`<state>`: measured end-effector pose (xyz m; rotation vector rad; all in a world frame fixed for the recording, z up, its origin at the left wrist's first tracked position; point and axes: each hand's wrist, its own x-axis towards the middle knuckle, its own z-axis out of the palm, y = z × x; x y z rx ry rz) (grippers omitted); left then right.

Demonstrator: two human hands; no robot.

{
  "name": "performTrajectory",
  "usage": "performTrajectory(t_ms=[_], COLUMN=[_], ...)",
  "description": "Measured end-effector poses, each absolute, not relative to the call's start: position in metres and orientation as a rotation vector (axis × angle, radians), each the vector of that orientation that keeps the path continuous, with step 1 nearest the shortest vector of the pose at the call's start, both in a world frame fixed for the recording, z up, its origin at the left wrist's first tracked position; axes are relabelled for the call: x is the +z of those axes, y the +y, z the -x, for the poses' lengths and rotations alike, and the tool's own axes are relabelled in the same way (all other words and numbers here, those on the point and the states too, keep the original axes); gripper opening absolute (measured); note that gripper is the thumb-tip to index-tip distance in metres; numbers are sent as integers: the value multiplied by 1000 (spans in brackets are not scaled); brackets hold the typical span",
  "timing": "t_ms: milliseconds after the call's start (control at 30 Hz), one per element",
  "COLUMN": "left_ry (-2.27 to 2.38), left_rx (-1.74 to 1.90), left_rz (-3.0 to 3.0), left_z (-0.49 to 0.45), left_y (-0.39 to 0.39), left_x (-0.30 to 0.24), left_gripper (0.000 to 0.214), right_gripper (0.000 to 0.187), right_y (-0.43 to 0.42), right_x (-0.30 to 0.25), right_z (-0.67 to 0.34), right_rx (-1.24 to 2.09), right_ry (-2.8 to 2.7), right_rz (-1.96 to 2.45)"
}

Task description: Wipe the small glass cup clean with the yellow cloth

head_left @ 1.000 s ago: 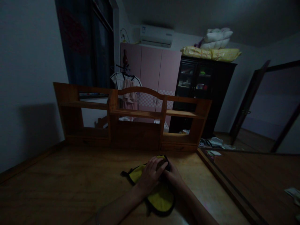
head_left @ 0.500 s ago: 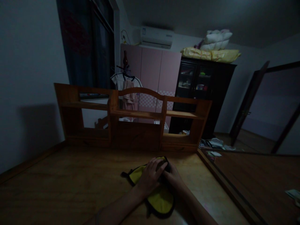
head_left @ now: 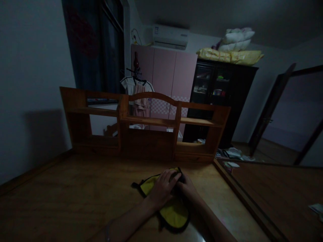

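A yellow cloth with a dark border (head_left: 174,213) lies on the wooden desk top (head_left: 75,201). My left hand (head_left: 163,188) rests on the cloth's far part, fingers spread and pressed down flat. My right hand (head_left: 188,189) lies beside it on the right, partly under the left hand's fingertips, touching the cloth's dark far edge. Its fingers are mostly hidden in the dim light.
A wooden shelf unit (head_left: 146,126) stands along the desk's far edge. A raised wooden rim (head_left: 242,198) runs down the desk's right side. Beyond are a pink wardrobe (head_left: 164,77), a dark cabinet (head_left: 217,101), hanging clothes (head_left: 137,95) and an open door (head_left: 272,107).
The view has shifted slightly. Both hands stay on the cloth in nearly the same place.
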<state>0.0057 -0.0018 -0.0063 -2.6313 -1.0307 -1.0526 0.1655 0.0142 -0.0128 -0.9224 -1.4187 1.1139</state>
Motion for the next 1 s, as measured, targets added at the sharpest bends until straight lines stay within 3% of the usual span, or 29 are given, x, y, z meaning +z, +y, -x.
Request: performTrajectory(t_ms=[333, 700, 1000], left_ry=[-1043, -1079, -1073], left_rx=[-1071, -1042, -1043], left_rz=[2655, 2656, 2652], left_z=[-3, -5, -5], left_y=[-2, -1, -2], left_x=[-2, -7, -5], left_gripper=[84, 93, 86], right_gripper=[38, 43, 44], right_y=[19, 17, 19], right_x=[-13, -15, -14], right_z=[-170, -167, -169], right_rx=[902, 1011, 959], right_ry=[-1594, -1504, -1545], right_rz=[917, 909, 932])
